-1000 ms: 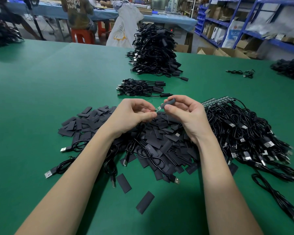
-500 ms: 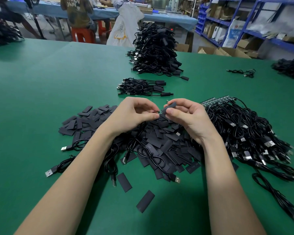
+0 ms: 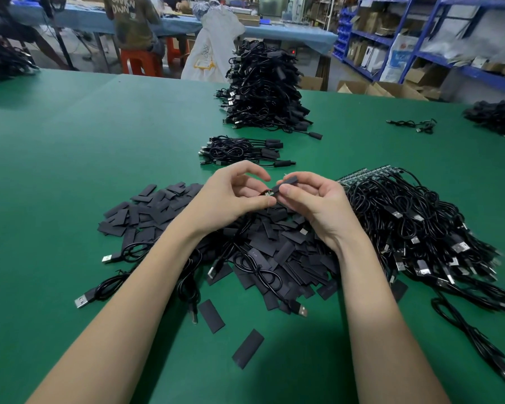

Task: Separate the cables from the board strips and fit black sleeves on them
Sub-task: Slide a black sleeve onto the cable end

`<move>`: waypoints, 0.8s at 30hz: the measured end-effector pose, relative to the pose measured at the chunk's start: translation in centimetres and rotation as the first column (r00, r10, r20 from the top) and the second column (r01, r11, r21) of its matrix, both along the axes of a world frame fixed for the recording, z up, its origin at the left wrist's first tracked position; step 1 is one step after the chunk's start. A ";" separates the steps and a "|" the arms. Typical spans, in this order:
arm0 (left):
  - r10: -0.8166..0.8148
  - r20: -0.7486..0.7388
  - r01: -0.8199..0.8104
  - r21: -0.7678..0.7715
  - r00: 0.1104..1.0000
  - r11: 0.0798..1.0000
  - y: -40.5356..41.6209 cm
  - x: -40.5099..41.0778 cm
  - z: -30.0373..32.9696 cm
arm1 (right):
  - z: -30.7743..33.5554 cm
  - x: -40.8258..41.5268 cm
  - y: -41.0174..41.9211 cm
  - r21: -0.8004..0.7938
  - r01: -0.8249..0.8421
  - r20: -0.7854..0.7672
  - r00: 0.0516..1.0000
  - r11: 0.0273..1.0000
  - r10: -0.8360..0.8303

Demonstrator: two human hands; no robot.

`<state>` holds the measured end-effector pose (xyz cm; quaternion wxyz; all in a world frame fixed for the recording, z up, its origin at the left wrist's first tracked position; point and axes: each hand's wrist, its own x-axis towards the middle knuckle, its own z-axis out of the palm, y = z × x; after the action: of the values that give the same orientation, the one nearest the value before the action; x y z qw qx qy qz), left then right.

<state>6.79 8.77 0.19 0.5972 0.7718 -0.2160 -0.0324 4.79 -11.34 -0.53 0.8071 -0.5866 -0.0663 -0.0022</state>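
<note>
Right hand (image 3: 315,204) pinches a sleeve (image 3: 286,183) above the sleeve pile (image 3: 274,246); left hand (image 3: 231,196) pinches the cable end (image 3: 268,194) at the sleeve's 8 o'clock; unsleeved cables (image 3: 420,228) at 3 o'clock.

Two bare forearms enter from the lower edge, with no sleeves, gloves, watch or bands on either one. The left hand (image 3: 231,196) and the right hand (image 3: 315,202) are bare too, and no rings show on the fingers (image 3: 257,173) that can be seen. The nails that show are short and unpainted. Both forearms are slim and smooth, with no marks or tattoos on the sides facing the camera.
</note>
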 end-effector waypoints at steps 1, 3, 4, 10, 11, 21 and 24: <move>-0.006 -0.005 0.006 -0.007 1.000 1.000 0.1 0.0 0.0 | 0.0 0.0 0.0 0.034 0.015 -0.020 1.000 0.999 -0.015; 0.026 -0.008 -0.026 0.002 1.000 1.000 0.4 0.1 -0.1 | 0.0 0.1 0.0 0.074 0.038 -0.049 0.998 0.997 -0.034; 0.040 -0.013 -0.040 0.010 0.999 0.999 0.5 0.1 -0.1 | 0.0 0.1 0.1 0.084 0.045 -0.060 0.997 0.995 -0.040; 0.034 0.005 -0.034 -0.028 0.999 0.999 0.4 0.0 0.0 | 0.0 0.2 0.2 0.118 0.066 -0.087 0.995 0.991 -0.056; 0.035 0.008 -0.034 -0.029 0.999 0.999 0.4 0.0 0.0 | -0.1 0.2 0.2 0.121 0.067 -0.090 0.994 0.990 -0.056; 0.024 0.028 -0.023 -0.031 0.999 0.999 0.4 0.4 -0.3 | -0.2 0.3 0.4 0.155 0.040 -0.096 0.995 0.987 -0.025; 0.018 0.072 -0.017 -0.013 0.997 1.000 0.4 0.4 -0.4 | -0.2 0.3 0.5 0.172 0.046 -0.111 0.993 0.984 -0.027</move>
<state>7.20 9.14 -0.23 0.5939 0.7706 -0.2311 0.0020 5.08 -10.86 -0.72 0.8575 -0.5143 -0.0114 0.0090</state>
